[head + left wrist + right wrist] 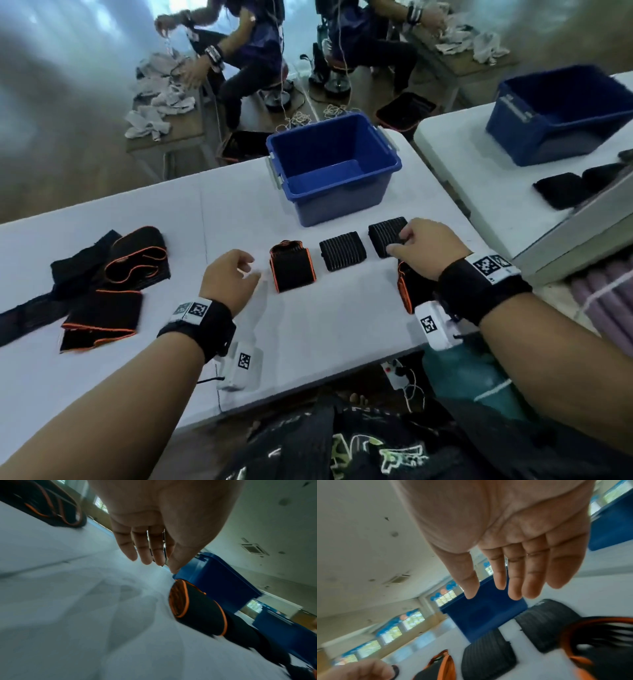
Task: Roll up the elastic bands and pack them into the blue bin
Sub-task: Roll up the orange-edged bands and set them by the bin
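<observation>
My bin is blue; one rolled band is black edged orange, two rolls ribbed black, on white worktop.

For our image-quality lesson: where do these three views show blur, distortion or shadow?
Head view: the blue bin is sharp, the edges smear and table lines bow. Left wrist view: the left hand looms large, soft shadows on the table, the orange-edged roll blurred. Right wrist view: the right hand is clear, the black rolls smeared.
</observation>
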Demonstrator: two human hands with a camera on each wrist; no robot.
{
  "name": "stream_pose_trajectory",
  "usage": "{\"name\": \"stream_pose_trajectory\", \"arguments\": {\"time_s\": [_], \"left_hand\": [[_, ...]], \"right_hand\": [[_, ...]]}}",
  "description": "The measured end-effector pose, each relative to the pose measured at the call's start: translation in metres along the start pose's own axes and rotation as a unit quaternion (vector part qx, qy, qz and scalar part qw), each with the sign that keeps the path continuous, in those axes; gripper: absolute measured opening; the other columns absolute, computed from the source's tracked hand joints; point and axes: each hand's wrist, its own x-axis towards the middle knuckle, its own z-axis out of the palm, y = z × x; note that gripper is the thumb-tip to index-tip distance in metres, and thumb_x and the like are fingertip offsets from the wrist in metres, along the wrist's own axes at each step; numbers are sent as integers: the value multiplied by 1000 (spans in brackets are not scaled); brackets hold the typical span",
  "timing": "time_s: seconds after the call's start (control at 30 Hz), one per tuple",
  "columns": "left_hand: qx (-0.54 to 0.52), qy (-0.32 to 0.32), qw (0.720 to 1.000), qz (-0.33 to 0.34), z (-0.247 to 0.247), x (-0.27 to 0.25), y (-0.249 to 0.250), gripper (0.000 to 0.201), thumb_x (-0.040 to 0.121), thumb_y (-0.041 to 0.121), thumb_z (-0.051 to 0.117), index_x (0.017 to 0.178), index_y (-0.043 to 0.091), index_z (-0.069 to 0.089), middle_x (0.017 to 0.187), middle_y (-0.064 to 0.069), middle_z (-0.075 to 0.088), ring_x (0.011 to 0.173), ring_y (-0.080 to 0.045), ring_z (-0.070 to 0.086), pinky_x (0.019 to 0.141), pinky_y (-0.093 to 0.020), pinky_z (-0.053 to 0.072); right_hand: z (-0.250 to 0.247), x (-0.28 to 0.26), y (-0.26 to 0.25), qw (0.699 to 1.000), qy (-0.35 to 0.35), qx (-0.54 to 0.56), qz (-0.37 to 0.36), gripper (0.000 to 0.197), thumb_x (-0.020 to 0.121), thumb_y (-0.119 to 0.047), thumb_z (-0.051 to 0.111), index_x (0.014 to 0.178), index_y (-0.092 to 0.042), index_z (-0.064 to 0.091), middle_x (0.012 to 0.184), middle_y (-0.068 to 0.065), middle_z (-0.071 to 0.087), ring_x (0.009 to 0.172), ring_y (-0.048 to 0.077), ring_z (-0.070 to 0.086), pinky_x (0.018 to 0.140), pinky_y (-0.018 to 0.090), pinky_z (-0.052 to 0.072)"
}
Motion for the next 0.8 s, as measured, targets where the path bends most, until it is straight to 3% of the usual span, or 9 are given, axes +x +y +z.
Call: {"name": "stream_pose_trajectory", "arguments": {"time_s": [0.13,0.3,0.47,0.67,0.8], "left_hand": [[-12,47,995,-83,-20,-19,-39,25,85,24,73,107,22,61,89,9,65,86,-17,61,81,-28,43],[-34,122,974,-189,-62,-61,-90,25,86,24,74,108,17,63,88,8,63,88,-18,62,82,-28,44],[-42,187,940,-282,-108,-108,-143,23,87,25,70,108,17,65,91,7,64,91,-18,60,82,-26,41],[-76,207,908,-355,-135,-120,-190,27,93,30,63,116,16,62,103,-1,66,100,-24,63,80,-25,41],[-90,187,907,-366,-143,-107,-210,41,94,30,63,131,14,59,125,-9,65,115,-27,61,93,-29,44]], "right_hand": [[23,13,-71,990,-71,-31,-120,29,84,-44,68,100,-20,62,97,0,65,94,22,59,79,33,47],[63,16,-152,956,-149,-82,-238,27,83,-41,69,99,-21,63,97,-2,66,93,22,62,81,33,52],[103,2,-227,911,-199,-119,-342,33,83,-41,73,107,-21,65,107,1,65,101,22,60,81,28,43],[150,-27,-293,875,-244,-132,-396,31,85,-41,71,106,-20,65,100,-2,60,100,20,60,81,28,43],[183,-46,-317,869,-263,-138,-396,28,83,-42,71,101,-21,65,98,-2,64,94,20,64,81,31,51]]}}
